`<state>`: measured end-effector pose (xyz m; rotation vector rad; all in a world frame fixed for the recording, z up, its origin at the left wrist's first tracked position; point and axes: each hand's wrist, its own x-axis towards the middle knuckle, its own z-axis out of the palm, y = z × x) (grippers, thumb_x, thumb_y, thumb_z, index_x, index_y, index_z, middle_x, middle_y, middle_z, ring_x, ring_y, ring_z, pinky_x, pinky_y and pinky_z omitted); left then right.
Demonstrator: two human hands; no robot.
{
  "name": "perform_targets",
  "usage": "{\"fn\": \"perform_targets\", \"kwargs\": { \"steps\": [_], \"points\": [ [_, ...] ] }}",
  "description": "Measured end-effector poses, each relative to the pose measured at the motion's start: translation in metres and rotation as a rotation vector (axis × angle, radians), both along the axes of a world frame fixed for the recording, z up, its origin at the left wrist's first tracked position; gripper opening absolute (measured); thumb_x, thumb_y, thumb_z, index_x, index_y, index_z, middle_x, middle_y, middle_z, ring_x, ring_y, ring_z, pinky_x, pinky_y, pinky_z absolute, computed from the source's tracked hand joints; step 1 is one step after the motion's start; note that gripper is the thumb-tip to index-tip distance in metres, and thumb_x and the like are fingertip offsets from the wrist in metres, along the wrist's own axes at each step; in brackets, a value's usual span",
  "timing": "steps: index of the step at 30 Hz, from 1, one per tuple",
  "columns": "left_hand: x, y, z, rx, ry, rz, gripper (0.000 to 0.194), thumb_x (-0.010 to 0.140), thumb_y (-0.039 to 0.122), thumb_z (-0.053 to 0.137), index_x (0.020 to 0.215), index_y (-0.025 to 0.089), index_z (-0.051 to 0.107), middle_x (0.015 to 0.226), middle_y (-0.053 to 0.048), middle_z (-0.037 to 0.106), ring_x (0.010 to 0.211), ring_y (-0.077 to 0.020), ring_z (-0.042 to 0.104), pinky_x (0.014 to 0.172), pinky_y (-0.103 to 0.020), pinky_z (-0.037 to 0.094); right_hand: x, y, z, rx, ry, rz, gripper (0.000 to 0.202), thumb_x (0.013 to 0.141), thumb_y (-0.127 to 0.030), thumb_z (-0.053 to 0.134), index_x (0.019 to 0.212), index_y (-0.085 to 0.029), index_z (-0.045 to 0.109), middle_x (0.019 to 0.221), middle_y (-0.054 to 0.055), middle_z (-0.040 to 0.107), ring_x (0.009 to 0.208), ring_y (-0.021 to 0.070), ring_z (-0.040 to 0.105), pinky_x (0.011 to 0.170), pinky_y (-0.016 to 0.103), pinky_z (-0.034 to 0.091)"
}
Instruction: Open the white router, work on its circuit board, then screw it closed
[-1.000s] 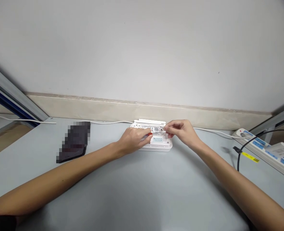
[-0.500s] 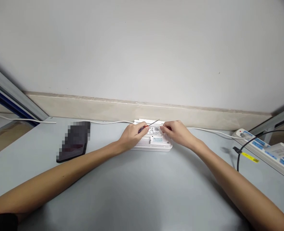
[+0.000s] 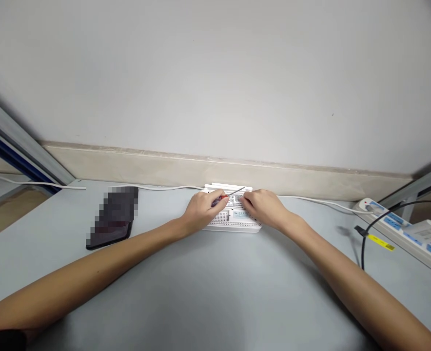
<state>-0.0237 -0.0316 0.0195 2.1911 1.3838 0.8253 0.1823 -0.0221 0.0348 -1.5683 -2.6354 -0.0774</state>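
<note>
At the far side of the grey worktop (image 3: 215, 282), works over a white perforated box (image 3: 233, 227), seemingly still closed, with no part visibly removed. Bends the right hand (image 3: 268, 207) onto its right part, with fingers too hidden to tell opening or hold; curls the left hand (image 3: 198, 210) firmly round a screwdriver (image 3: 225, 197), apparently turning nothing.

Both bare forearms slant inward from the lower corners, the left forearm (image 3: 102, 273) lying lower and flatter, the right forearm (image 3: 347, 273) steeper; the left hand (image 3: 201, 210) is back upward, its thumb and forefinger drawn together and pointing right; the right hand (image 3: 265, 207) faces it — near, yet apart — with knuckles raised and fingers curled inward; what its hidden fingertips do cannot be told.
</note>
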Motion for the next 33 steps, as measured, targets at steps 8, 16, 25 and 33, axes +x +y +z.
{"fn": "perform_targets", "kwargs": {
  "steps": [8, 16, 25, 33],
  "points": [
    [0.001, -0.001, -0.002, 0.023, 0.022, 0.010, 0.028, 0.091, 0.038, 0.044, 0.070, 0.020, 0.051, 0.052, 0.006, 0.038, 0.051, -0.0093, 0.035, 0.055, -0.024, 0.026, 0.002, 0.000, 0.001, 0.017, 0.110, -0.017, 0.041, 0.099, -0.030, 0.034, 0.068, -0.017, 0.058, 0.071, 0.006, 0.066, 0.061, 0.0163, 0.054, 0.057, 0.030, 0.025],
    [-0.001, 0.001, -0.003, 0.053, 0.073, -0.008, 0.026, 0.092, 0.039, 0.045, 0.075, 0.021, 0.054, 0.055, 0.006, 0.045, 0.052, -0.0095, 0.038, 0.055, -0.023, 0.027, 0.017, -0.003, 0.005, 0.008, 0.593, 0.080, 0.025, 0.083, -0.015, 0.050, 0.101, -0.015, 0.068, 0.069, 0.000, 0.065, 0.058, 0.0121, 0.052, 0.061, 0.024, 0.036],
    [0.000, 0.000, -0.011, 0.192, 0.153, -0.060, 0.027, 0.091, 0.039, 0.045, 0.074, 0.020, 0.055, 0.050, 0.006, 0.042, 0.048, -0.0096, 0.036, 0.053, -0.024, 0.025, 0.013, -0.014, 0.016, -0.055, 0.614, 0.224, 0.019, 0.091, -0.024, 0.054, 0.088, -0.016, 0.070, 0.078, 0.003, 0.069, 0.065, 0.0123, 0.056, 0.063, 0.024, 0.038],
    [-0.002, 0.000, -0.012, 0.219, 0.156, -0.122, 0.032, 0.092, 0.044, 0.044, 0.075, 0.021, 0.059, 0.049, 0.006, 0.042, 0.047, -0.0100, 0.037, 0.052, -0.023, 0.026, 0.014, -0.017, 0.019, -0.023, 0.495, 0.263, 0.028, 0.094, -0.024, 0.047, 0.080, -0.016, 0.069, 0.070, 0.003, 0.066, 0.060, 0.0128, 0.050, 0.062, 0.025, 0.034]
  ]
}}
